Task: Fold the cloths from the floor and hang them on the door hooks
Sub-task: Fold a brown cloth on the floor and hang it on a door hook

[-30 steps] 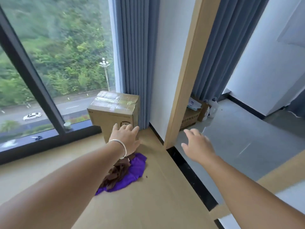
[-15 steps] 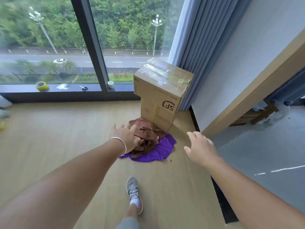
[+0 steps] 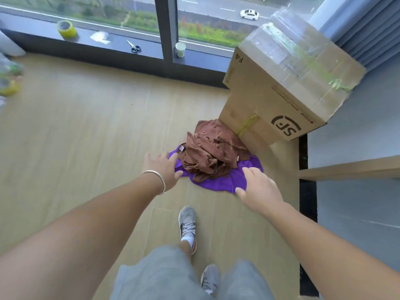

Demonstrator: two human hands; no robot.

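The wooden floor (image 3: 75, 131) fills most of the head view and meets a dark window sill (image 3: 121, 43) at the top. Two stacked cardboard boxes (image 3: 281, 87) stand at the upper right, the upper one taped and tilted over the lower. Against the base of the lower box lies the cloth pile: a crumpled brown cloth (image 3: 211, 151) rests on top of a purple cloth (image 3: 218, 180) spread flat on the floor.

The left hand (image 3: 163, 167) is extended with fingers straight and spread, holding nothing; its fingertips overlap the left edge of the purple cloth, and contact cannot be confirmed. A bracelet (image 3: 158, 177) circles the left wrist. The right hand (image 3: 259, 189) is likewise extended with fingers apart, holding nothing, over the near right edge of the purple cloth.

On the sill sit a tape roll (image 3: 66, 29), scissors (image 3: 134, 47) and a small cup (image 3: 180, 49).
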